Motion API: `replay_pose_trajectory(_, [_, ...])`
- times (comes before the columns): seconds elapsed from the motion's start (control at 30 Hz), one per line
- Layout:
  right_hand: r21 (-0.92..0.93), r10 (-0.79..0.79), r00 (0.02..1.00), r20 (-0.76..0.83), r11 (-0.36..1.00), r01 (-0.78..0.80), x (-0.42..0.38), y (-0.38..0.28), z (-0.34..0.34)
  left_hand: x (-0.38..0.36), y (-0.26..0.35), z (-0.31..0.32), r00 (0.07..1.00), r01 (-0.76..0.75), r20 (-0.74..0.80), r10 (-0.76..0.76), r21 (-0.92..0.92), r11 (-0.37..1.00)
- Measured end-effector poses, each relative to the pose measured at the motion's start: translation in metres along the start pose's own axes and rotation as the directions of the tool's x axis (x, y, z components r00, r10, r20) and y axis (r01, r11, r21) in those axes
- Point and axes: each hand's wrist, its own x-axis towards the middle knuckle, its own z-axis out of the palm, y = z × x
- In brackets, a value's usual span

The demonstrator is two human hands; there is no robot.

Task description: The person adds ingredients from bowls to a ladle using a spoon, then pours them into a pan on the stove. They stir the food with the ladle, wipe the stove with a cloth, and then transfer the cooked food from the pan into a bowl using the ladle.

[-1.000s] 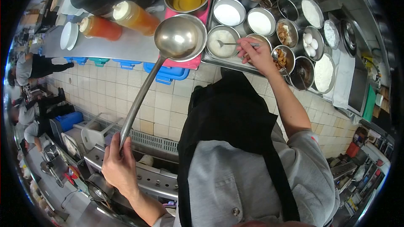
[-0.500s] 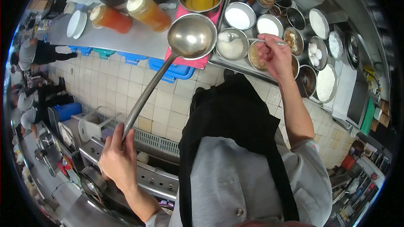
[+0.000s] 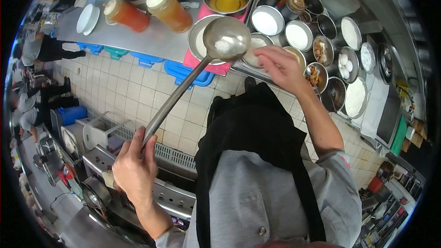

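My left hand (image 3: 137,163) grips the handle end of a long steel ladle (image 3: 177,94). The ladle's bowl holds a little white powder (image 3: 223,47) and hangs over a steel bowl (image 3: 193,41) with pale contents on a pink cloth (image 3: 220,69). Close to the right of the ladle is my right hand (image 3: 284,68), back upward and fingers drawn together, above a steel container of white seasoning (image 3: 254,59). What its fingers hold, if anything, is hidden; no spoon shows there. My right hand partly covers neighbouring containers.
A steel bowl of yellow oil (image 3: 226,1) and squeeze bottles (image 3: 169,13) stand on the counter. Several containers fill the right side, among them white eggs (image 3: 345,63) and brown pieces (image 3: 314,76). Blue bins (image 3: 188,71) sit under the counter; a stove (image 3: 172,197) and people (image 3: 34,50) are at left.
The ladle has shifted right, and white powder now lies in it. My right hand has turned over and moved left towards the ladle; the spoon it held is out of sight.
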Motion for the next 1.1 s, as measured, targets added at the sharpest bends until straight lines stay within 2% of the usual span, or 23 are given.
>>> replay_pose_trajectory(0.03, [0.002,-0.003,1.0,0.002,1.0,0.003,0.0,0.002,-0.004,0.001,0.001,0.0,1.0,0.001,0.0,-0.001,0.014,1.0])
replay_pose_trajectory(0.1, [0.293,0.242,0.948,-0.207,0.94,-0.176,-0.001,0.007,-0.014,0.002,0.001,0.002,1.0,-0.004,-0.001,0.004,0.026,1.0])
replay_pose_trajectory(0.13, [0.286,0.243,0.946,-0.215,0.942,-0.177,0.0,0.014,-0.02,0.001,0.0,0.002,1.0,-0.008,-0.009,0.008,0.025,1.0])
replay_pose_trajectory(0.2, [0.466,0.362,0.868,-0.339,0.866,-0.18,0.007,0.04,-0.034,0.002,0.002,0.003,1.0,-0.027,-0.015,0.027,0.012,1.0])
replay_pose_trajectory(0.23, [0.5,0.447,0.82,-0.357,0.833,-0.237,0.009,0.051,-0.04,0.003,0.004,0.001,0.998,0.034,0.047,-0.036,0.043,0.998])
replay_pose_trajectory(0.27, [0.497,0.449,0.815,-0.366,0.835,-0.237,0.011,0.059,-0.044,0.003,0.006,-0.001,0.989,0.095,0.106,-0.103,0.08,0.992])
replay_pose_trajectory(0.33, [0.482,0.532,0.755,-0.382,0.812,-0.329,0.013,0.073,-0.049,0.003,0.009,-0.001,0.992,0.072,0.101,-0.081,0.088,0.993])
replay_pose_trajectory(0.43, [0.459,0.532,0.766,-0.361,0.816,-0.351,0.012,0.095,-0.044,0.004,0.012,0.0,0.996,0.043,0.076,-0.051,0.097,0.994])
replay_pose_trajectory(0.5, [0.413,0.524,0.796,-0.304,0.825,-0.385,0.014,0.107,-0.04,0.004,0.017,-0.001,0.989,0.097,0.101,-0.107,0.098,0.991])
replay_pose_trajectory(0.73, [0.399,0.548,0.798,-0.252,0.81,-0.43,0.029,0.124,-0.029,0.002,0.028,-0.003,0.99,0.103,0.087,-0.113,0.103,0.989])
replay_pose_trajectory(0.8, [0.409,0.555,0.808,-0.197,0.795,-0.447,0.033,0.124,-0.028,-0.001,0.025,0.001,1.0,0.022,-0.008,-0.022,0.093,0.995])
replay_pose_trajectory(0.83, [0.411,0.551,0.811,-0.196,0.797,-0.443,0.034,0.122,-0.029,0.0,0.026,0.001,1.0,0.025,-0.013,-0.024,0.095,0.995])
replay_pose_trajectory(0.93, [0.487,0.598,0.772,-0.215,0.751,-0.446,0.032,0.119,-0.034,-0.002,0.028,-0.001,0.998,0.063,0.013,-0.064,0.081,0.995])
replay_pose_trajectory(1.0, [0.639,0.646,0.718,-0.257,0.671,-0.375,0.025,0.124,-0.04,-0.002,0.029,-0.001,0.999,0.038,0.0,-0.038,0.082,0.996])
replay_pose_trajectory(1.03, [0.638,0.645,0.719,-0.258,0.672,-0.374,0.023,0.125,-0.044,-0.002,0.03,-0.002,0.999,0.037,-0.001,-0.037,0.081,0.996])
replay_pose_trajectory(1.1, [0.759,0.724,0.648,-0.236,0.554,-0.343,0.019,0.126,-0.05,0.0,0.031,-0.004,0.993,0.081,0.073,-0.088,0.092,0.992])
